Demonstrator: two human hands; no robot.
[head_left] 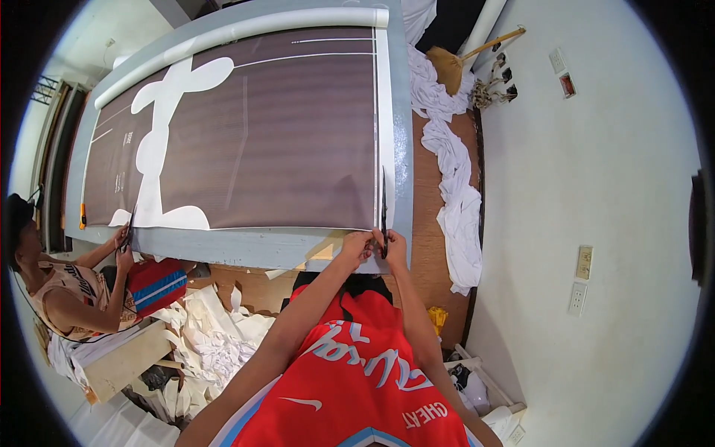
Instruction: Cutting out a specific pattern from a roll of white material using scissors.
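A large printed sheet [298,141], brown with a white shape and a white margin, is spread over a grey-blue table. At its near right corner, my right hand [395,249] grips black-handled scissors [384,216], whose long blades point away from me along the white right margin. Close beside it on the left, my left hand [357,246] has its fingers closed at the near edge of the sheet, by the corner. Whether the blades are apart is too fine to make out.
The sheet's far end is a white roll [246,30]. At the left, a co-worker [82,290] holds scissors [129,227] at the sheet's near edge, near an orange cutter [83,216]. Paper scraps [216,335] heap on the floor; white cloth [458,208] and a broom [447,68] lie right.
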